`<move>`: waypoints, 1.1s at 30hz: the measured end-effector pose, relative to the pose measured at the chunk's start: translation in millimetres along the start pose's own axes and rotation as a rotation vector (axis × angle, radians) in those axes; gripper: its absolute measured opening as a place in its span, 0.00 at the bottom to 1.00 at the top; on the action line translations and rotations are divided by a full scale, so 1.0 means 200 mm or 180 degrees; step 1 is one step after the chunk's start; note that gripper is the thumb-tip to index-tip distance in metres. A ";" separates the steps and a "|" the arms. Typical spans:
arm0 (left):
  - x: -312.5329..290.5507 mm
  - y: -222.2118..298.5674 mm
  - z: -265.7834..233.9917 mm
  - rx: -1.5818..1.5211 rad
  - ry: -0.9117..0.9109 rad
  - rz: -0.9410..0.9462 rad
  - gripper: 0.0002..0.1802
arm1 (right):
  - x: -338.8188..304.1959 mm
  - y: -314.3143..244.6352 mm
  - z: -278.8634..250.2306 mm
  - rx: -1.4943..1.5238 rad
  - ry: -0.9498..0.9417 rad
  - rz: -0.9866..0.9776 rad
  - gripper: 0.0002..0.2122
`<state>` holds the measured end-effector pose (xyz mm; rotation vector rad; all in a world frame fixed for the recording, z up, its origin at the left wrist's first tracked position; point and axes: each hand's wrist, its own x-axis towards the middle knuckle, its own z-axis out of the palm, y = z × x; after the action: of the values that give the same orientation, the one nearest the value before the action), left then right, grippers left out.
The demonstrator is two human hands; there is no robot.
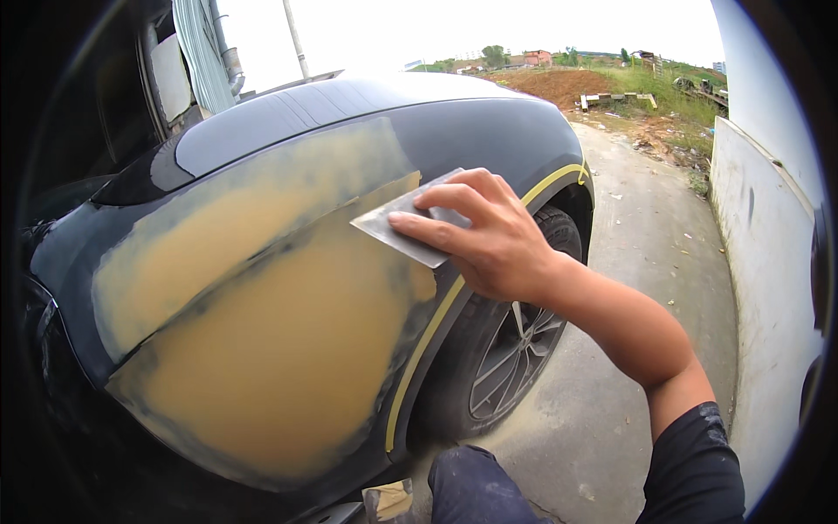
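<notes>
Clearly, your right hand (502,231) is clamped on a grey scraper (377,218), its fingers spread over the flat face of the plate. The scraper sits tilted over the upper right part of the tan filler (271,375), near the arch; whether its edge touches the surface, you cannot tell from this view. As for your left hand, its state cannot be told.

The filler covers a broad area of the dark fender (476,127), with a dark crease running slantwise through it. Its borders fade into grey, patchy smears. Yellow tape (419,371) follows the wheel arch, and inside the arch stands the wheel (521,354), with a spoked rim. Below the fender, at the bottom edge, shows a small piece (390,500) with tan on it, just beside your knee (480,485). Your dark sleeve (697,467) has pale marks. On the right, a white wall (772,253) borders the concrete ground (611,367).
</notes>
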<state>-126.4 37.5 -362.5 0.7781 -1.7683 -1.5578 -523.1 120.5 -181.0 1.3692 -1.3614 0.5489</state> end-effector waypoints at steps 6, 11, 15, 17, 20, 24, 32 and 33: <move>0.01 0.02 -0.01 0.0159 -0.0022 0.0054 0.17 | 0.09 -0.06 0.08 0.0020 -0.0049 0.0035 0.29; 0.03 -0.03 -0.03 -0.0003 0.0090 -0.0075 0.17 | 0.08 -0.02 0.13 -0.0022 -0.0066 0.0067 0.29; 0.07 -0.04 -0.03 0.0040 0.0026 -0.0139 0.18 | 0.08 -0.03 0.15 0.0114 -0.0148 0.0114 0.28; 0.09 -0.05 -0.01 0.0058 0.0022 -0.0181 0.18 | 0.07 -0.04 0.13 0.0170 -0.0289 0.0125 0.27; 0.11 -0.07 0.02 -0.0091 -0.0020 -0.0227 0.18 | 0.02 -0.09 0.15 0.0150 -0.0418 -0.0049 0.24; 0.12 -0.09 0.05 -0.0105 -0.0062 -0.0244 0.18 | -0.05 -0.17 0.07 0.0373 -0.0924 -0.0251 0.27; 0.09 -0.06 0.06 0.0025 -0.0194 -0.0310 0.19 | -0.29 -0.20 0.05 0.0266 -0.0953 -0.0641 0.22; 0.09 -0.05 0.06 0.0095 -0.0204 -0.0323 0.19 | -0.30 -0.20 0.04 0.0232 -0.0982 -0.0682 0.22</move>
<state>-146.7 30.5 -372.0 0.8529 -1.8272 -1.6422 -505.3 128.6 -251.3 1.6877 -1.4243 0.2525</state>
